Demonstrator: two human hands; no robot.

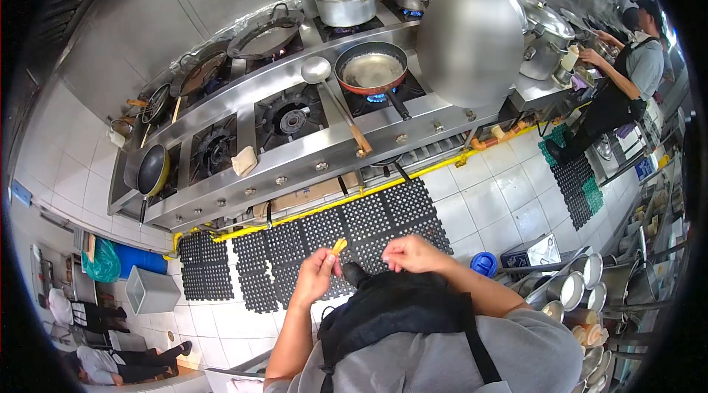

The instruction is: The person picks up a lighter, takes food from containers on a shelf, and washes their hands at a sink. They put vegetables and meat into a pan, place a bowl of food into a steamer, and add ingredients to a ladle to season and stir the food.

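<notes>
My left hand [318,273] is closed, pinching a small yellow piece [338,246] that sticks up between thumb and fingers; its exact kind is too small to make out. To its right, my right hand [413,254] is held apart with the fingers curled together, and whatever they may hold is hidden. Both hands are in front of my black apron [398,301], above the floor mats. Beyond them on the stove, a frying pan [371,70] with pale liquid sits over a blue flame. A long-handled ladle [317,70] lies to its left.
The steel stove [291,172] runs across the view, with pots and pans along it. A folded cloth [244,161] lies on its front. Black rubber mats [324,227] cover the tiles. A person [638,61] stands at right. A blurred grey patch hides part of the stove.
</notes>
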